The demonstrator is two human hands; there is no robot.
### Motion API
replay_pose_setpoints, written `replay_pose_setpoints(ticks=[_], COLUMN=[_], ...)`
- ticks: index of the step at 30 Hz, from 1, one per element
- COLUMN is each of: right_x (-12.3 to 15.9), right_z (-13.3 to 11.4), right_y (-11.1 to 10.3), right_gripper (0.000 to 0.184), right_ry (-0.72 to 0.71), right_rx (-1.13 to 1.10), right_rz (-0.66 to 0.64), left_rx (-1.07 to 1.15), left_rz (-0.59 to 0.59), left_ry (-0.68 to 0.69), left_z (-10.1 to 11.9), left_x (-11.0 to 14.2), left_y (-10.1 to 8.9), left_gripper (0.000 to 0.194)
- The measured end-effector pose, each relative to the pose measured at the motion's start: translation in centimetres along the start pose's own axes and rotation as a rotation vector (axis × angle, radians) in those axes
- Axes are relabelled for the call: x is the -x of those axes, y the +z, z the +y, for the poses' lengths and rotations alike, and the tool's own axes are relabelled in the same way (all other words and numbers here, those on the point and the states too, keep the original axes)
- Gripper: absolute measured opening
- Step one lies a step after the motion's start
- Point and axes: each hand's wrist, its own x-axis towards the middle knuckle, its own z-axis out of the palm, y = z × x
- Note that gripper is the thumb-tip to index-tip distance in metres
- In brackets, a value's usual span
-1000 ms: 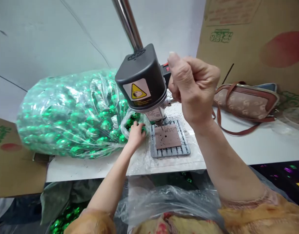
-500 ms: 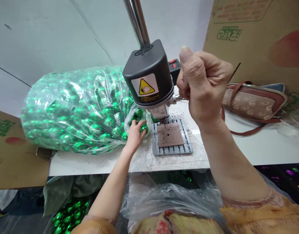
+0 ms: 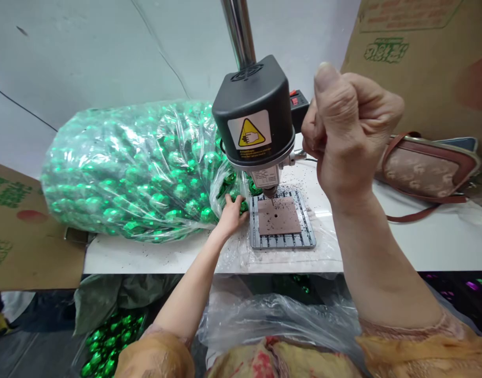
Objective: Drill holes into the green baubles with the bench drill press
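A small bench drill with a black motor head [image 3: 253,110] stands on a white table [image 3: 421,241], its bit above a brown pad on a grey slotted base plate [image 3: 282,227]. My right hand [image 3: 351,126] is a closed fist around the drill's feed lever, just right of the head. My left hand [image 3: 233,215] reaches into the mouth of a big clear bag of shiny green balls [image 3: 126,168] beside the base plate, fingers curled round a ball there.
A brown handbag [image 3: 425,170] lies at the right, in front of cardboard boxes [image 3: 421,63]. Another carton [image 3: 24,231] stands at the left. A clear plastic bag [image 3: 280,320] hangs below the table edge, and more green balls [image 3: 107,346] lie lower left. Dark drilling chips litter the table.
The view has shifted, so the drill and both hands sit further right in the picture. My left hand has stayed at the bag mouth, its fingers now more curled. My right fist keeps its hold.
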Motion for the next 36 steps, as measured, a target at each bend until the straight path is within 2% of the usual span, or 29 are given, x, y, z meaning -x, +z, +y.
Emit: replay_pose_setpoints(ticks=[4,6,9,11,16,20,23,31,36], right_x=[0.0,0.0,0.1,0.1,0.2,0.2,0.2,0.2,0.3], right_z=[0.0,-0.2,-0.4,-0.5,-0.5,-0.5,-0.6,-0.4,-0.8], right_y=[0.0,0.1,0.1,0.1,0.2,0.3,0.4,0.5,0.3], right_gripper=[0.056,0.055,0.055,0.055,0.055,0.053,0.052,0.050,0.049], right_ry=[-0.007,-0.012,-0.009,0.000,0.015,0.007,0.003,-0.015,0.010], right_rx=[-0.023,-0.039,-0.026,-0.012,-0.039,-0.013,-0.025,-0.098,-0.018], right_rz=[0.002,0.007,-0.003,-0.002,0.009,0.007,-0.002,-0.001,-0.012], left_rx=[0.331,0.625,1.074,1.224,1.179,1.150,1.141,1.207,1.224], left_rz=[0.112,0.173,0.180,0.165,0.131,0.100,0.103,0.064,0.084], left_ry=[0.023,0.025,-0.011,-0.033,0.036,0.057,0.072,0.135,0.182], left_z=[-0.4,-0.4,0.3,1.0,2.4,2.8,2.9,3.7,4.0], left_x=[0.1,0.1,0.3,0.6,1.3,1.3,1.0,1.0,1.0], left_y=[-0.5,-0.5,0.1,0.9,3.1,4.3,4.9,5.6,5.6], left_gripper=[0.029,0.034,0.048,0.050,0.043,0.058,0.059,0.061,0.063])
